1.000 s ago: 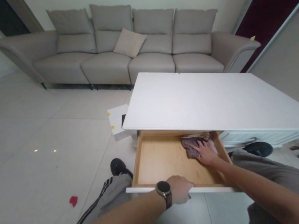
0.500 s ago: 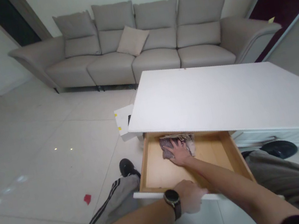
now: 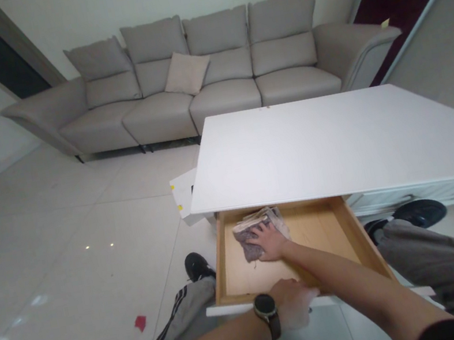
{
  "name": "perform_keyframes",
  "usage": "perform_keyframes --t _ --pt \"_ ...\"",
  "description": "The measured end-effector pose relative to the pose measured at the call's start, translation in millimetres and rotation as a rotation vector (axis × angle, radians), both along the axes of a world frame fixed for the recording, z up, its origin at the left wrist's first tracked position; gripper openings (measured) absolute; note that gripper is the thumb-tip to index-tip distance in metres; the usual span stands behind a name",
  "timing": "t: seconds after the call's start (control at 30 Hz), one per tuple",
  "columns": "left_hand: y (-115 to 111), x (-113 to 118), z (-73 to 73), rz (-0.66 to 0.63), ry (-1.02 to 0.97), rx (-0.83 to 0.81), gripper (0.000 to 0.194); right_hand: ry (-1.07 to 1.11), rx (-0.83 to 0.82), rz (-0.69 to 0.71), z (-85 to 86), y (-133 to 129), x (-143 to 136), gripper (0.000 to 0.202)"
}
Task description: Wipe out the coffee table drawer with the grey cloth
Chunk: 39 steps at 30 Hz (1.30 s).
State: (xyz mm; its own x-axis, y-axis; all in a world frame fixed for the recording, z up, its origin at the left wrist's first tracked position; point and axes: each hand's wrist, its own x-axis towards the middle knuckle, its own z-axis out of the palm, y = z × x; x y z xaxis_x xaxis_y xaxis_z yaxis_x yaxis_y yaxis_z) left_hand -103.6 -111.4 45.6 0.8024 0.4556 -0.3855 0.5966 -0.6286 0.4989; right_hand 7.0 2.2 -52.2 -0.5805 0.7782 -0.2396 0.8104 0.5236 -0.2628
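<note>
The wooden drawer point(image 3: 318, 227) is pulled out from the white table point(image 3: 328, 146). Inside it, toward the back left, lies a folded cloth point(image 3: 247, 245), purplish-grey with pale layers along its far side. My right hand point(image 3: 269, 241) rests palm down on this cloth, its fingers spread; the palm hides part of the fabric. My left hand point(image 3: 294, 301), with a dark watch point(image 3: 264, 304) on the wrist, is curled over the top edge of the white drawer front point(image 3: 229, 309). The left fingertips are out of sight behind the front panel.
A grey sofa point(image 3: 223, 97) with a beige cushion point(image 3: 187, 73) stands beyond the table. Left of the table is a white box point(image 3: 185, 195) on the floor. A red scrap point(image 3: 140, 323) lies on the tiles. My legs straddle the drawer, a shoe point(image 3: 197, 266) at its left.
My right hand has slid the cloth a little to the left across the drawer bottom. My left hand stays on the drawer front. The view has shifted slightly.
</note>
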Motion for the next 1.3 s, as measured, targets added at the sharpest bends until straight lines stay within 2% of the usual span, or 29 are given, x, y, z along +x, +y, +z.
perform_keyframes --t 0.07,0.1,0.2,0.3,0.4,0.6,0.9,1.3 --pt "1.1 3.3 -1.8 -0.131 -0.018 -0.027 0.045 -0.039 0.008 -0.162 -1.6 -3.6 31.8 0.077" --pt "1.6 4.9 -3.4 -0.157 -0.014 -0.034 0.043 -0.060 0.009 -0.232 -2.8 -6.0 49.1 0.078" --pt "2.9 8.3 -8.9 -0.162 0.012 0.001 0.034 -0.110 0.008 -0.338 -7.2 -17.8 104.8 0.078" --pt "4.2 9.6 -13.2 -0.210 0.018 0.024 0.033 -0.152 0.051 -0.481 -11.4 -35.6 154.2 0.076" --pt "5.5 10.4 -14.5 -0.231 0.020 0.034 0.035 -0.202 0.118 -0.588 -16.8 -51.0 179.4 0.073" --pt "6.4 11.0 -11.9 -0.229 0.015 0.037 0.036 -0.245 0.165 -0.665 -26.1 -57.6 170.7 0.070" --pt "7.1 12.1 -6.2 -0.233 0.042 0.030 0.034 -0.225 0.167 -0.668 -25.2 -59.0 166.6 0.070" --pt "2.8 14.5 -12.7 -0.237 -0.021 0.130 0.033 -0.233 0.107 -0.641 -23.5 -69.0 148.3 0.070"
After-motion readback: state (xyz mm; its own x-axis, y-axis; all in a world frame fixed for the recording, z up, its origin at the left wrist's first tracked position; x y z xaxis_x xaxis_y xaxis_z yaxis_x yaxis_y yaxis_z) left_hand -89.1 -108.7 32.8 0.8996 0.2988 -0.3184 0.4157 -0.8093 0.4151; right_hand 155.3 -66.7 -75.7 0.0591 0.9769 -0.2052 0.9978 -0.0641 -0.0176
